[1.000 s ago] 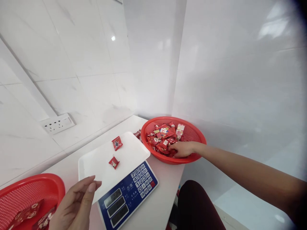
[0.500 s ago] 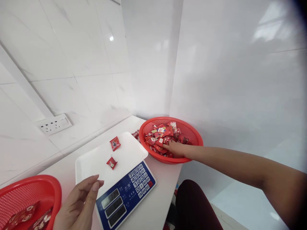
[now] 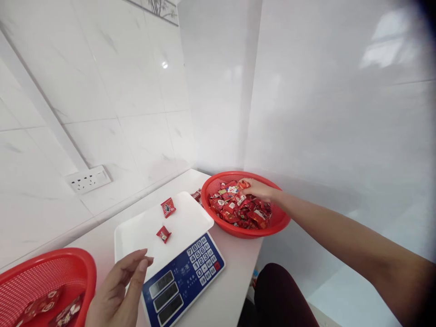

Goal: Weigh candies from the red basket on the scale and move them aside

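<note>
My right hand (image 3: 257,188) reaches into the far red plastic basket (image 3: 284,222), its fingers closed on a small red candy packet (image 3: 244,184) at the top of the pile. Many red wrapped candies (image 3: 238,206) fill this basket. My left hand (image 3: 119,290) hovers at the near-left edge of a digital scale (image 3: 184,268), fingers loosely curved, thumb near the fingertips, nothing visible between them. On the scale's white tray (image 3: 136,231) lie two red candies: a flat packet (image 3: 168,207) and a smaller one (image 3: 164,234).
Another red basket (image 3: 90,272) stands at the left, with a few dark red packets (image 3: 42,304) inside. More red packets (image 3: 196,195) lie behind the scale, beside the far basket. A wall socket (image 3: 88,178) sits at the left. Walls bound the white table (image 3: 235,263).
My right hand has lifted from deep among the candies toward the basket's back and now grips a packet. The view has shifted slightly; my left hand keeps its pose.
</note>
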A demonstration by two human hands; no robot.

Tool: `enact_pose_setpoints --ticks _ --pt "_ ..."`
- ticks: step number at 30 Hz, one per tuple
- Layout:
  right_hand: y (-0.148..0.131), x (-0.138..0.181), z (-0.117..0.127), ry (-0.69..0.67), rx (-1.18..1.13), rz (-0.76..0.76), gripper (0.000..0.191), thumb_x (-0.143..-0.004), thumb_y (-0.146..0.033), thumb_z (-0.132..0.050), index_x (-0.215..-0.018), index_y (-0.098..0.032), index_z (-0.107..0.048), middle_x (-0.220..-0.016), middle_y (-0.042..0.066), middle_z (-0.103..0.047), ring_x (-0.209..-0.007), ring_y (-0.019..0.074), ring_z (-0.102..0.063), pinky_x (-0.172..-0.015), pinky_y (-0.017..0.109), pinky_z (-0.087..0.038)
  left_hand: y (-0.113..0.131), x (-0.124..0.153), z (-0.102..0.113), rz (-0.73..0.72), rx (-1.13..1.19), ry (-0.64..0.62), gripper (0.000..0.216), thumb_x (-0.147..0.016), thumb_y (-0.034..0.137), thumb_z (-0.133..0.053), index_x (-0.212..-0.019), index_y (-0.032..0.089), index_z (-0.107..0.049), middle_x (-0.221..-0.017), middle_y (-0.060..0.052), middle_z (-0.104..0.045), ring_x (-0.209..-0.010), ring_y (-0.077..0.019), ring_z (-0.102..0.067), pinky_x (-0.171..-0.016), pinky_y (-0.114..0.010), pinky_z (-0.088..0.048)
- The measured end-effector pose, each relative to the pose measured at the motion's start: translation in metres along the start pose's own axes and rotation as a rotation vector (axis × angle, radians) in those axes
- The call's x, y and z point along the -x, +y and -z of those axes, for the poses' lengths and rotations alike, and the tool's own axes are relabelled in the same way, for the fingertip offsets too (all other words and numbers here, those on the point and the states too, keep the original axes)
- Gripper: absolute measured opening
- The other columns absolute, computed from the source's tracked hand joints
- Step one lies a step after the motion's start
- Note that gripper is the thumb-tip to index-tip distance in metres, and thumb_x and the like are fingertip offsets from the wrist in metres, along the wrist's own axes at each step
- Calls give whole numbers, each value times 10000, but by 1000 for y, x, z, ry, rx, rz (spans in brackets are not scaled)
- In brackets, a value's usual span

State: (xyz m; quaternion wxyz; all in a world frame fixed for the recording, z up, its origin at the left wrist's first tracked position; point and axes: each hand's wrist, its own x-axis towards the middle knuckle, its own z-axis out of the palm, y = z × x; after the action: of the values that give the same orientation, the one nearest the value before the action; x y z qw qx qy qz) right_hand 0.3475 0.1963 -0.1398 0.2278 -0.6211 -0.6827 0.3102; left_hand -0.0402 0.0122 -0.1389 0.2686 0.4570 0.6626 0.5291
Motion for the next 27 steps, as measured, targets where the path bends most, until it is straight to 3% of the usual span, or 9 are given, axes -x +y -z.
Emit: enact_pose_setpoints --ticks 4,7,10,15,21,24,27 --pt "3 -2 4 24 -177 -62 535 -741 -313 -598 -1241 -249 -417 -1286 87 -483 -894 168 -576 -619 237 -510 -6 -3 1 -27 15 -13 527 -599 605 -652 -967 229 -637 -929 -70 -715 -989 -291 -628 -884 -444 -485" --pt "5 -1 1 94 -210 -65 641 -738 -307 -619 -1317 -264 -348 -1353 103 -425 -929 186 -572 -628 252 -522 -7 -5 2 -33 16 -9 515 -601 595 -656 -971 237 -640 -927 -68 -717 -987 -294 -629 -897 -462 -474" --pt "6 -1 -3 163 -111 -53 608 -777 -338 -585 -1322 -232 -335 -1319 125 -470 -872 183 -598 -623 265 -518 -6 -6 2 1 11 -15 519 -589 612 -654 -965 253 -640 -926 -59 -718 -1003 -297 -620 -931 -494 -440" --pt "6 -1 -6 192 174 -9 446 -809 -365 -559 -1205 -186 -461 -1164 102 -602 -954 202 -595 -787 274 -458 -6 -7 1 27 15 -25 538 -566 626 -659 -951 251 -640 -931 -66 -714 -1020 -302 -609 -948 -500 -422" --pt "5 -3 -8 241 219 -68 516 -776 -363 -598 -1225 -172 -426 -1147 117 -606 -987 235 -588 -821 298 -431 -3 -4 1 29 12 -27 540 -563 638 -652 -944 254 -638 -924 -59 -713 -1020 -292 -608 -961 -489 -414" --pt "3 0 -7 212 115 -77 572 -784 -483 -563 -1250 -189 -409 -1207 120 -570 -1016 234 -575 -800 286 -451 -2 -4 0 25 2 -18 548 -565 644 -645 -949 252 -637 -924 -63 -714 -1018 -294 -610 -957 -491 -417" --pt "1 3 -7 77 -177 -121 556 -804 -517 -523 -1269 -237 -405 -1338 97 -468 -1097 216 -530 -740 244 -492 -3 -5 1 27 -23 -14 556 -565 642 -644 -957 248 -638 -948 -71 -711 -1026 -302 -607 -947 -492 -427"
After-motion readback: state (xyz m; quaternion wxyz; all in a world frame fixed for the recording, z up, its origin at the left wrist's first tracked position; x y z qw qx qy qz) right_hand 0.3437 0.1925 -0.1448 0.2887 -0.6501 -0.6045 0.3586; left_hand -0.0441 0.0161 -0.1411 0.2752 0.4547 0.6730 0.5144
